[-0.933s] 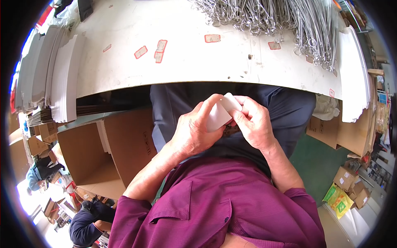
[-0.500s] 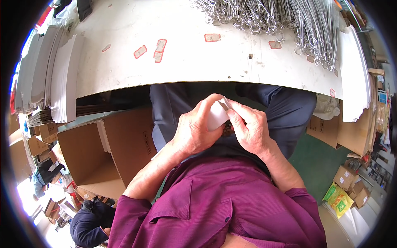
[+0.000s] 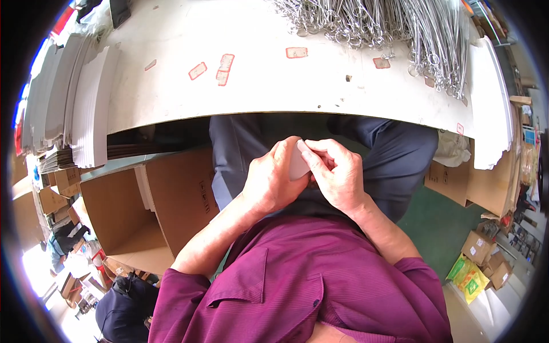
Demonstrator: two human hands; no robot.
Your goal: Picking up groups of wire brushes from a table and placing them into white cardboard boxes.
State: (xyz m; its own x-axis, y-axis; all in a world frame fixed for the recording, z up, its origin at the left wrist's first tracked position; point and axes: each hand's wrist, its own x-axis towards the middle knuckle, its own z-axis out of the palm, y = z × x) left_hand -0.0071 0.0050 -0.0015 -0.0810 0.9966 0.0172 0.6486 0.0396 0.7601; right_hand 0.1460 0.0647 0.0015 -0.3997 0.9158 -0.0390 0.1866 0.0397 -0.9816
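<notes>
A small white box (image 3: 298, 164), probably of card, is held over my lap, just below the table edge. My left hand (image 3: 272, 175) is wrapped round its left side. At its upper right end, the thumb and fingers of my right hand (image 3: 337, 172) pinch the edge. What the box holds, if anything, is hidden by my fingers. On the far right of the white table (image 3: 189, 103) lies a heap of thin metal rods with ring ends (image 3: 394, 28).
Stacks of flat white card stand at the table's left end (image 3: 91, 114) and right end (image 3: 490, 108). A large open cardboard carton (image 3: 177, 200) sits at my lower left. Cartons (image 3: 477, 246) and a yellow-green bag (image 3: 468, 277) lie on the right. A dark-clothed person (image 3: 127, 308) is at lower left.
My right thumb and fingers have moved slightly left and closed over the box's end, where an opened edge showed before. The left hand keeps its hold.
</notes>
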